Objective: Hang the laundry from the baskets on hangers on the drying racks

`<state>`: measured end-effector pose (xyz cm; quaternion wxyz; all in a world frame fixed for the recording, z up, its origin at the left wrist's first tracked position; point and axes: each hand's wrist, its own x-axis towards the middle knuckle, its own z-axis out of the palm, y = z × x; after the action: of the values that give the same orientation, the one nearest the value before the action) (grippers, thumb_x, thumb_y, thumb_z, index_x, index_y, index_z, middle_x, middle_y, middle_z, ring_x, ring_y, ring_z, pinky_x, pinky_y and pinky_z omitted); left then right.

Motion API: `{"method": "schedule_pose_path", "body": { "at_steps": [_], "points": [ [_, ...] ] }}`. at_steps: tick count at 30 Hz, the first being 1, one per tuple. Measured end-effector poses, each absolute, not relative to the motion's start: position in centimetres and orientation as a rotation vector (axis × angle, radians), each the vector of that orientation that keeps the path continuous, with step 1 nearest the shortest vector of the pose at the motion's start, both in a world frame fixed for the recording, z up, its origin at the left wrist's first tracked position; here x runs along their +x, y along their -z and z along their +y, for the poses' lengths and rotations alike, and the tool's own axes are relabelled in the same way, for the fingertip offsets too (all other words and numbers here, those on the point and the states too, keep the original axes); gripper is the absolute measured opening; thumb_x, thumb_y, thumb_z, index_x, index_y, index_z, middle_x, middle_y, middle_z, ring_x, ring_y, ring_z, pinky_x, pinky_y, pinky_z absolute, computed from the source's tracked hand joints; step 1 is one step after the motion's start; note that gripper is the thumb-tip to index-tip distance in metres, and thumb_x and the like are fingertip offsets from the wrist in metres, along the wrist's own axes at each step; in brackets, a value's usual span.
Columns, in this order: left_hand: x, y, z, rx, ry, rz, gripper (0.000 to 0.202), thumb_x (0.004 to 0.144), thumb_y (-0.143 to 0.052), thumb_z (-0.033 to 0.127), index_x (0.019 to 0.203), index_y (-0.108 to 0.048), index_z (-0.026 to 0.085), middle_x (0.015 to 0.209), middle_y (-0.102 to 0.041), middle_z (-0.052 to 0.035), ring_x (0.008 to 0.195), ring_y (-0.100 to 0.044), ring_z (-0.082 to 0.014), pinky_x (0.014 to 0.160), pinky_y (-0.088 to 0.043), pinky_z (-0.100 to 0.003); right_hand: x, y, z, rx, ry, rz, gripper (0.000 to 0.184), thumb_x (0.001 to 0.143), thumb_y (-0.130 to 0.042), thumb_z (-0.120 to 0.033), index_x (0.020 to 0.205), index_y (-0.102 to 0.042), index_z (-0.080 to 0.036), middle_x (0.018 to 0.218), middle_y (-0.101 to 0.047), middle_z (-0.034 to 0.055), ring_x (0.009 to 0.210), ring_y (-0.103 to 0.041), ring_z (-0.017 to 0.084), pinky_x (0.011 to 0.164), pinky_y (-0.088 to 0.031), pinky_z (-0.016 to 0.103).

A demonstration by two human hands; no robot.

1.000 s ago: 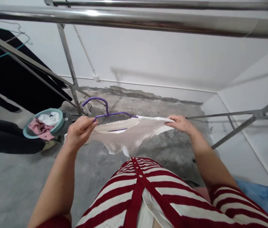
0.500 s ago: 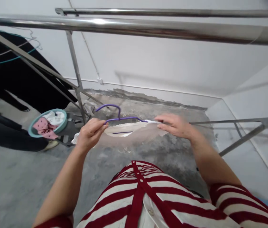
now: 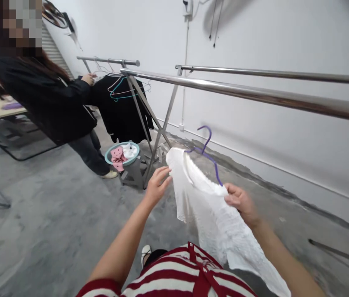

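A white shirt with textured fabric hangs on a purple hanger, whose hook points up above the neckline. My right hand pinches the shirt's right shoulder at the end of the hanger arm. At the other shoulder, my left hand has its thumb and fingers apart, the tips at the cloth's edge. The shirt drapes down toward my front and right forearm, and the lower hanger is hidden inside it.
A metal drying rack stands just beyond the shirt. To its left, a turquoise basin of pink and white clothes sits on a grey stool. Another person stands by a black garment on a rack.
My view has swung left and up, bringing the other person into sight. The hanger has tilted, and the shirt now hangs spread below it. My left hand has shifted from the hanger to the shirt's edge.
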<state>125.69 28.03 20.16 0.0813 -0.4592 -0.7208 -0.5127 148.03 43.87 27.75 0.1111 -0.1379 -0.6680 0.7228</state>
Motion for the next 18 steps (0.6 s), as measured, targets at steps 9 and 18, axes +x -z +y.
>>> {"method": "schedule_pose_path", "body": {
  "at_steps": [9,18],
  "points": [
    [122.7,-5.3,15.2,-1.064,1.627,-2.627,0.033,0.079,-0.048,0.043,0.081,-0.071,0.019,0.085,-0.072,-0.0095,0.078,-0.067,-0.0207,0.070,-0.056,-0.034,130.8,-34.6,39.4,-0.283,-1.741,-1.811,0.026,0.062,-0.071,-0.034,0.074,-0.055,-0.018,0.047,-0.051,-0.0066,0.036,-0.042,0.006,0.035,-0.032,0.018],
    [114.1,0.8,3.7,-0.703,1.794,-2.856,0.057,0.066,-0.047,0.066,0.085,-0.074,0.018,0.095,-0.073,-0.0120,0.094,-0.067,-0.0272,0.089,-0.052,-0.038,110.2,-37.2,38.2,-0.347,-1.424,-1.847,0.014,0.068,-0.059,-0.021,0.062,-0.047,-0.017,0.037,-0.046,-0.0078,0.030,-0.036,0.005,0.030,-0.026,0.016]
  ]
}}
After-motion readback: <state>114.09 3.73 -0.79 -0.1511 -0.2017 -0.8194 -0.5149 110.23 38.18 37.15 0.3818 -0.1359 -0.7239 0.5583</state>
